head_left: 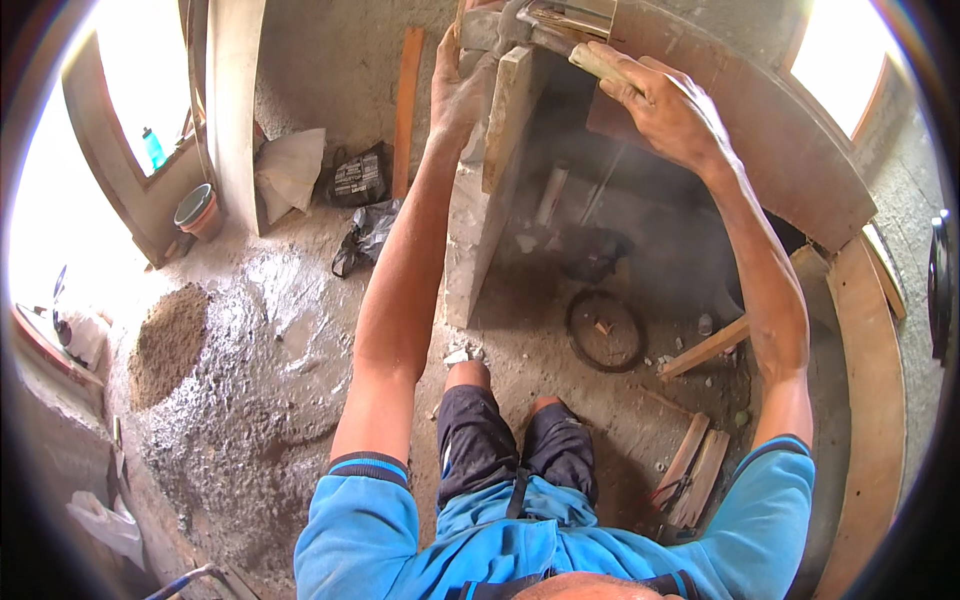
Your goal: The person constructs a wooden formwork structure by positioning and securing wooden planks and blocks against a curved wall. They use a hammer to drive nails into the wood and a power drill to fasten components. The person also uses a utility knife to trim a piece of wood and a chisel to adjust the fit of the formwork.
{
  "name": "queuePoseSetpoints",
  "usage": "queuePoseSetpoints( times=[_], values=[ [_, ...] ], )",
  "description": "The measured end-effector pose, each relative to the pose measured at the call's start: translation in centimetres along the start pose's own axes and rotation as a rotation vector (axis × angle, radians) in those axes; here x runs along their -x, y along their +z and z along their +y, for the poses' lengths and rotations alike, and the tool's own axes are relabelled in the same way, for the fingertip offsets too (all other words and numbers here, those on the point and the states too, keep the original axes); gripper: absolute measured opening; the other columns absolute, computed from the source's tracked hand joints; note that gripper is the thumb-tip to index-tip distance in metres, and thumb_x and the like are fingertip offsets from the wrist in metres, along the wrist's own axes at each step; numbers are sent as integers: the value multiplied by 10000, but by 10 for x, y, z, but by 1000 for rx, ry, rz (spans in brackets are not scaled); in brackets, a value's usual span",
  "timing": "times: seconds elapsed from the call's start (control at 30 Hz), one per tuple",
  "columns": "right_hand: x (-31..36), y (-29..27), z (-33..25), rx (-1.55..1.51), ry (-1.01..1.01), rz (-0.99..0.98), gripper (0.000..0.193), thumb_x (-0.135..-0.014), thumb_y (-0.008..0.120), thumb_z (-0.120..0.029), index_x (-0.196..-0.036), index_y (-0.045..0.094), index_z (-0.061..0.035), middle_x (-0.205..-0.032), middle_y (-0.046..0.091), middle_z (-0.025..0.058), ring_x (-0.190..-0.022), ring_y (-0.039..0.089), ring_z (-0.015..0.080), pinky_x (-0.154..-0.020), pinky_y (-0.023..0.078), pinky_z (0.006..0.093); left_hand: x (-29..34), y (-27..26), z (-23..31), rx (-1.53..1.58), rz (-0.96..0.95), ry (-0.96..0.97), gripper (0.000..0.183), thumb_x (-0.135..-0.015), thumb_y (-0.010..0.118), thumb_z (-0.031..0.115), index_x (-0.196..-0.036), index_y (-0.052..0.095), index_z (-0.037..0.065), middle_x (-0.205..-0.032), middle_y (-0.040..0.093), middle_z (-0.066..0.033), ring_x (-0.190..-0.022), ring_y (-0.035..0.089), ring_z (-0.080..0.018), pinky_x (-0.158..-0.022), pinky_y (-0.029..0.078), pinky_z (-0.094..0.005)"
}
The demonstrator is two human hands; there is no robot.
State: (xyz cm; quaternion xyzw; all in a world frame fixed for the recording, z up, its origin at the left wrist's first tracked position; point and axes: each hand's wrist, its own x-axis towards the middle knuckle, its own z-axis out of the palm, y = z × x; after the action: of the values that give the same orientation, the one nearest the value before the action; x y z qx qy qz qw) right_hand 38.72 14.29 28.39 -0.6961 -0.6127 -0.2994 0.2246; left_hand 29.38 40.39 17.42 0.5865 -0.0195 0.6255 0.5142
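Observation:
At the top of the view, my right hand [665, 110] is closed round the pale handle of a hammer [548, 36]. Its metal head reaches left, over the top of a narrow wall [463, 240]. My left hand [460, 95] is raised beside that head, thumb and fingers on either side of a grey block-like piece [478, 30]. The upper end of this piece is cut off by the picture's edge. Just right of my left hand, an upright wooden board [507, 115] runs along the wall's edge.
Wet mortar [240, 430] spreads over the floor at left, beside a sand heap [168, 345]. A bucket [198, 212] and sacks [290, 175] stand farther back. Right of the wall lie a wheel-like ring [606, 330], a slanting wooden bar [705, 347] and short planks [690, 470].

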Motion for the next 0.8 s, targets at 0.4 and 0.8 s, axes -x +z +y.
queuePoseSetpoints(
  times=[0.4,0.8],
  values=[
    [-14,6,-7,-46,-95,224,417,-1028,565,-376,-1431,579,-270,-1274,679,122,-1085,665,375,-958,539,459,7,4,16,59,-18,-26,695,-939,732,109,-1540,385,98,-1424,550,-98,-1264,573,-204,-1016,525,-337],
    [-23,13,-6,-51,-199,375,431,-1036,540,-405,-1461,539,-339,-1160,698,120,-1099,671,346,-948,544,466,8,6,18,56,-52,-11,674,-948,720,108,-1536,389,94,-1424,544,-94,-1273,563,-209,-1032,515,-345]
  ],
)
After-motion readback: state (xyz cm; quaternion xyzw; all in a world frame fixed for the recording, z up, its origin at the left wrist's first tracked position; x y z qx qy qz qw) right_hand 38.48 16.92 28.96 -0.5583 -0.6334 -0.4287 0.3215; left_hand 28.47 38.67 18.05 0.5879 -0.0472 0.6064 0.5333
